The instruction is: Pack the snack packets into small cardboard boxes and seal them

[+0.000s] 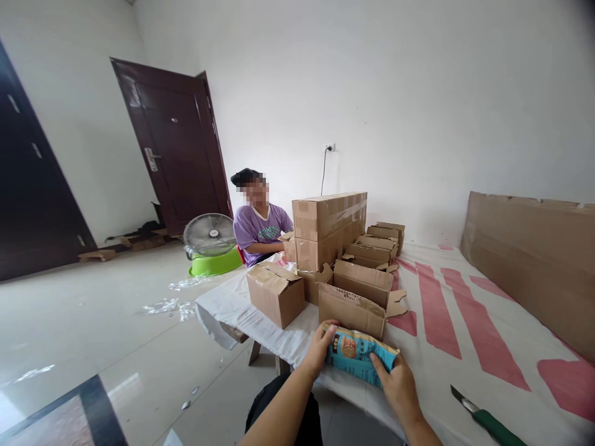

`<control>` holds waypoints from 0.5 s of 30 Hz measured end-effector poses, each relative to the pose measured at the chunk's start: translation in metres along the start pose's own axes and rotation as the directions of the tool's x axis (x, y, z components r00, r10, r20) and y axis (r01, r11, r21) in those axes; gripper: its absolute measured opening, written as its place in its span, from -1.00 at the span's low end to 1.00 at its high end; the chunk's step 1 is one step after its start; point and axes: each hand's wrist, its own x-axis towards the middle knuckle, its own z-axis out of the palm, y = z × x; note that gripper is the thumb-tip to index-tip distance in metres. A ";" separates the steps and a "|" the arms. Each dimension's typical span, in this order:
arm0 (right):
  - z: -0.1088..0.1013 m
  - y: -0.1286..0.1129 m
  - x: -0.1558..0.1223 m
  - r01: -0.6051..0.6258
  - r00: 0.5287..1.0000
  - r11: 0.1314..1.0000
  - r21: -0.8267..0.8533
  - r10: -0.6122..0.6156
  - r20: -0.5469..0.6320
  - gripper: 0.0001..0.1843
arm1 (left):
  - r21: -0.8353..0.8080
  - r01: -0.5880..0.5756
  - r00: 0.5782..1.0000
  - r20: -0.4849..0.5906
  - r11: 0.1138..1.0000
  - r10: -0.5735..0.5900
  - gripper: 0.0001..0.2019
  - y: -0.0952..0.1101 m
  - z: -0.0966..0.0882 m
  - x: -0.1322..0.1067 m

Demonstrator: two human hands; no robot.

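Between my two hands is a blue snack packet (356, 358) with a round picture of a biscuit or cracker on its front. My left hand (322, 347) grips its left end, and my right hand (396, 383) holds the right end with the thumb laid over the front. The packet is held lengthwise over the near table edge. Just behind it stands an open cardboard box (352, 311) with its flaps up; what lies inside is hidden. To the left of that box sits a taped, closed carton (277, 294).
A green-handled knife (491, 424) lies at the near right on the cloth-covered table (478, 328). Stacked long cartons (341, 217) and several open boxes (376, 248) stand farther back. Across the table sits a person in a purple shirt (267, 230), beside a fan (211, 234).
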 end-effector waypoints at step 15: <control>0.002 -0.005 -0.002 -0.047 0.985 0.998 0.049 0.038 0.168 -0.46 | 0.221 -0.133 0.972 -0.160 0.966 0.170 -0.61 -0.002 -0.012 0.009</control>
